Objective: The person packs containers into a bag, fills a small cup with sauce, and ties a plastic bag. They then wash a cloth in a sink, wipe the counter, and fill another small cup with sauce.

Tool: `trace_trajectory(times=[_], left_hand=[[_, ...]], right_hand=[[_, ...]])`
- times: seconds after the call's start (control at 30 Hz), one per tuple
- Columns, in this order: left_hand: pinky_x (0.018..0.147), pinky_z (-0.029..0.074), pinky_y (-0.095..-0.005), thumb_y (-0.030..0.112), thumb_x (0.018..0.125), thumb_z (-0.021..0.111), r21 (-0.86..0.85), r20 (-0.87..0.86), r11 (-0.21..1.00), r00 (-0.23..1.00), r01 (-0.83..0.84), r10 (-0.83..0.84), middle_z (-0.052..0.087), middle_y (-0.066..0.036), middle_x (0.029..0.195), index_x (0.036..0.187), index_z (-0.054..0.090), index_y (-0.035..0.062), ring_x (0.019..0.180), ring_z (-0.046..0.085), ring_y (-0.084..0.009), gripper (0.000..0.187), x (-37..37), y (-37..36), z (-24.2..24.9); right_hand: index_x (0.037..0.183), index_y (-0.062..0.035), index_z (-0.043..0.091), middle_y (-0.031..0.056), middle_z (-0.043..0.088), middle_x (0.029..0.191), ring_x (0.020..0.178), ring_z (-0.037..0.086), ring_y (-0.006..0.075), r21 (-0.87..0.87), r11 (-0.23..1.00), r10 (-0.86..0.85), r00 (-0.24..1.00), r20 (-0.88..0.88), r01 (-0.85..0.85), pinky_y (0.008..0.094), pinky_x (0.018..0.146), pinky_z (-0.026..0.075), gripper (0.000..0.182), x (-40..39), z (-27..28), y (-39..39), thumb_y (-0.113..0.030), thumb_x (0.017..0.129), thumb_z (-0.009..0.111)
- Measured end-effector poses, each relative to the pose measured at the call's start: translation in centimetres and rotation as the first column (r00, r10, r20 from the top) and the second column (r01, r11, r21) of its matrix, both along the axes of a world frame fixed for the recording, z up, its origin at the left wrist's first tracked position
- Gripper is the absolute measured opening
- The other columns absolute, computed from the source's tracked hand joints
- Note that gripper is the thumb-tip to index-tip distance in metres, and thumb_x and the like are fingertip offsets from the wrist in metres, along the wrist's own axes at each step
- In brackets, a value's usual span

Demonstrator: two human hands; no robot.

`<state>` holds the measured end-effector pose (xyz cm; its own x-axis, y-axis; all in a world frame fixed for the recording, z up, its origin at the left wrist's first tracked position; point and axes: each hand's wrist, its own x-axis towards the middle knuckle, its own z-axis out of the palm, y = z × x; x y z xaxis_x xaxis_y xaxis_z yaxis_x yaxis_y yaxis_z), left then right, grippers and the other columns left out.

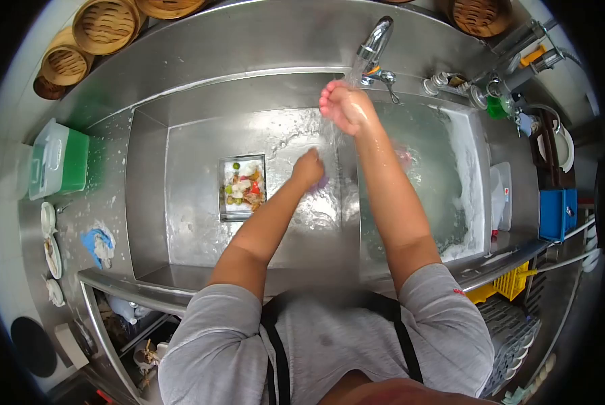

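My right hand (346,108) is held under the running tap (375,50), palm turned up and fingers loosely curled, with water falling over it. Nothing shows in its palm. Lower down, over the left sink basin (194,148), my left hand (308,169) is closed. Something purplish (319,183) shows beside its fingers, too blurred to name. To the left of that hand, a square drain tray (222,196) in the basin floor holds food scraps (243,187) of mixed colours. The right basin holds cloudy, foamy water (417,196), with a reddish blur near my right forearm.
Bamboo steamers (107,25) line the back ledge. A green-filled plastic tub (60,158) and a blue cloth (99,244) stand on the left counter, with small dishes (51,256) at its edge. A blue bin (557,213) hangs at the right. A steel divider (348,202) separates the basins.
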<state>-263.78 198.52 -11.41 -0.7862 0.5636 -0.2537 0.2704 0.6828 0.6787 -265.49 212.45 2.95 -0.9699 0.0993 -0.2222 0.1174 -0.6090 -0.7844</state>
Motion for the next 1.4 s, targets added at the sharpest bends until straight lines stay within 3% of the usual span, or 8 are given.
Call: trace_trajectory(times=[0.27, 0.47, 0.57, 0.67, 0.9, 1.07, 1.2, 1.4], left_hand=[[0.083, 0.040, -0.0439, 0.021, 0.086, 0.032, 0.530, 0.843, 0.215, 0.481, -0.820, -0.242, 0.054, -0.017, 0.095, 0.101, 0.045, -0.0018, 0.089, 0.052, -0.0312, 0.030, -7.4, 3.2, 11.6], [0.083, 0.039, -0.0345, 0.027, 0.088, 0.028, 0.603, 0.469, 0.028, 0.326, -0.797, -0.821, 0.054, -0.010, 0.091, 0.094, 0.048, 0.0030, 0.088, 0.051, -0.0202, 0.032, -4.9, 5.3, 9.8], [0.072, 0.041, -0.0279, 0.023, 0.086, 0.037, 0.443, 0.220, 0.038, 0.067, -0.896, -0.973, 0.054, -0.003, 0.078, 0.084, 0.052, 0.0096, 0.079, 0.050, -0.0114, 0.020, -4.7, 7.6, 7.2], [0.063, 0.043, -0.0314, 0.021, 0.083, 0.046, 0.425, 0.902, 0.352, 0.357, -0.834, -0.244, 0.052, -0.003, 0.072, 0.082, 0.052, 0.0086, 0.066, 0.051, -0.0147, 0.014, -4.0, 6.7, 14.0], [0.055, 0.044, -0.0324, 0.033, 0.086, 0.039, 0.774, 0.314, 0.140, 0.184, -0.617, -0.931, 0.051, -0.004, 0.068, 0.066, 0.048, 0.0103, 0.060, 0.051, -0.0184, 0.032, -7.6, 4.5, 9.6], [0.072, 0.045, -0.0366, 0.034, 0.080, 0.052, 0.490, 0.872, 0.435, 0.437, -0.756, -0.222, 0.054, -0.012, 0.084, 0.096, 0.048, 0.0002, 0.076, 0.055, -0.0221, 0.038, -5.6, 4.0, 13.1], [0.080, 0.040, -0.0293, 0.013, 0.071, 0.060, 0.450, -0.169, 0.893, 0.981, -0.011, 0.097, 0.045, -0.010, 0.110, 0.104, 0.047, 0.0019, 0.095, 0.048, -0.0166, 0.036, -5.6, 1.5, 13.9], [0.077, 0.044, -0.0313, 0.003, 0.075, 0.050, 0.714, 0.557, 0.588, 0.817, -0.380, -0.150, 0.056, -0.010, 0.090, 0.099, 0.049, 0.0007, 0.086, 0.054, -0.0191, 0.024, -3.7, 3.6, 15.6]], right_hand=[[0.083, 0.0017, 0.055, 0.0025, 0.057, 0.077, 0.072, 0.052, 0.0096, 0.410, 0.909, -0.133, 0.985, 0.109, 0.077, 0.0250, 0.067, 0.042, 0.029, 3.3, -2.1, 0.3, -0.027, 0.079, 0.055], [0.060, -0.0034, 0.049, 0.0055, 0.055, 0.065, 0.051, 0.049, 0.0190, 0.578, 0.267, -0.260, 0.635, -0.727, 0.771, 0.0296, 0.050, 0.041, 0.026, 3.5, 4.0, -6.5, -0.023, 0.071, 0.063], [0.055, -0.0047, 0.049, 0.0099, 0.052, 0.062, 0.051, 0.048, 0.0266, 0.667, 0.021, -0.096, 0.665, -0.740, 0.745, 0.0318, 0.048, 0.038, 0.026, 2.7, 2.1, -5.3, -0.022, 0.067, 0.064], [0.055, -0.0054, 0.050, 0.0113, 0.050, 0.059, 0.053, 0.048, 0.0284, 0.779, 0.163, -0.393, 0.764, -0.512, 0.606, 0.0347, 0.049, 0.037, 0.024, 0.9, 1.3, -1.9, -0.022, 0.065, 0.063], [0.057, -0.0020, 0.050, 0.0149, 0.050, 0.057, 0.054, 0.048, 0.0324, 0.682, 0.072, -0.059, 0.686, -0.725, 0.727, 0.0374, 0.051, 0.039, 0.024, 3.3, 2.8, -5.9, -0.018, 0.073, 0.055], [0.068, 0.0008, 0.057, 0.0173, 0.054, 0.066, 0.062, 0.052, 0.0349, 0.829, -0.313, -0.210, 0.818, -0.536, 0.463, 0.0403, 0.057, 0.041, 0.030, 0.4, 0.4, 0.5, -0.026, 0.079, 0.048], [0.094, 0.0003, 0.054, 0.0072, 0.056, 0.074, 0.063, 0.052, 0.0152, 0.705, 0.701, -0.247, 0.965, 0.093, 0.111, 0.0273, 0.060, 0.042, 0.025, -0.7, 0.7, 3.3, -0.020, 0.081, 0.046], [0.099, 0.0002, 0.052, 0.0032, 0.056, 0.084, 0.072, 0.050, 0.0099, 0.813, 0.582, 0.021, 0.999, -0.045, 0.025, 0.0238, 0.066, 0.042, 0.037, 0.4, 5.0, 2.5, -0.032, 0.081, 0.053]])
